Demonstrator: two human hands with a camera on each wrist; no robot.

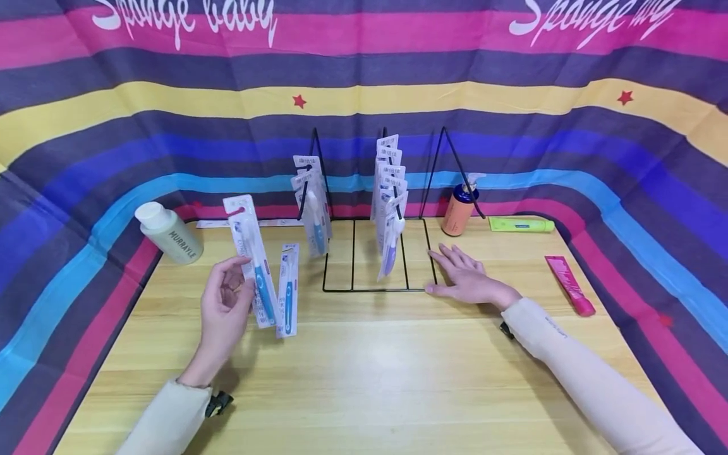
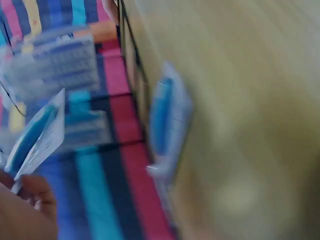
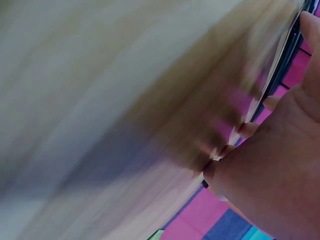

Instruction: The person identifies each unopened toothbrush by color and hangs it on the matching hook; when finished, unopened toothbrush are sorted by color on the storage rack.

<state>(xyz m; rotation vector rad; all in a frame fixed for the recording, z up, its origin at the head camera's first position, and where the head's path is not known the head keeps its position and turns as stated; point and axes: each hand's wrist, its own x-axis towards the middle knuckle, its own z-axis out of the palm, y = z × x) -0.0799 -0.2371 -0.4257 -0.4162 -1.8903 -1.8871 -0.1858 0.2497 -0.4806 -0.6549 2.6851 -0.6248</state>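
My left hand [image 1: 224,303] pinches a packaged toothbrush [image 1: 260,278] with a blue handle, held upright and tilted above the table. In the left wrist view, blurred, the pack [image 2: 42,137] rises from the fingertips. Beside it on the table lies a second blue toothbrush pack [image 1: 289,291]. Blue packs [image 1: 318,230] hang on the left hook of a black wire rack [image 1: 353,256]; several packs, the front one purple [image 1: 391,253], hang on the middle hook. With its fingers spread, my right hand [image 1: 469,276] rests at the rack's right base edge, thumb near the front corner.
A pale green bottle [image 1: 179,237] leans at the back left, near a flat white strip [image 1: 213,224]. At the back right stand an orange pump bottle [image 1: 457,215] and a lying green tube [image 1: 520,225]. A pink tube [image 1: 569,284] lies at the right. Striped cloth [image 1: 364,69] surrounds the table.
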